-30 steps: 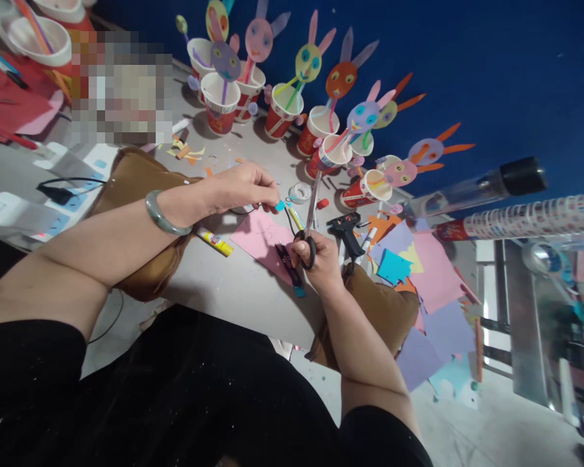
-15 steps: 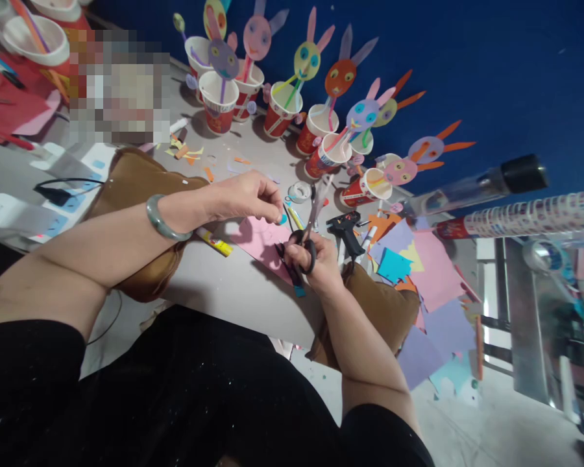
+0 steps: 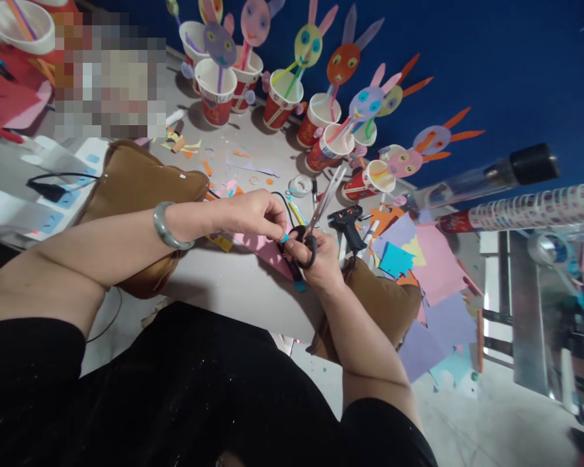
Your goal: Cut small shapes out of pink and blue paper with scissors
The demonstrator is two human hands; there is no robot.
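Note:
My left hand (image 3: pixel 261 216), with a green bangle (image 3: pixel 168 226) on its wrist, pinches a small blue paper piece (image 3: pixel 285 238). Close beside it, my right hand (image 3: pixel 324 259) grips black-handled scissors (image 3: pixel 327 198), blades pointing up and away. The right thumb and fingertip come right up to the blue piece; whether they touch it I cannot tell. Under the hands lies a pink paper sheet (image 3: pixel 265 251), partly covered. A yellow glue stick (image 3: pixel 220 242) is half hidden below my left wrist.
Red paper cups (image 3: pixel 216 97) with paper rabbit heads stand along the blue wall. A black glue gun (image 3: pixel 350 227) and coloured paper (image 3: pixel 438 266) lie to the right. Brown cushions (image 3: pixel 146 178) flank the work spot. Stacked cups (image 3: pixel 525 213) lie at far right.
My left hand has come down and right to meet my right hand, bringing the blue piece to its fingertips. The scissors have tilted slightly rightward. The view has shifted a little.

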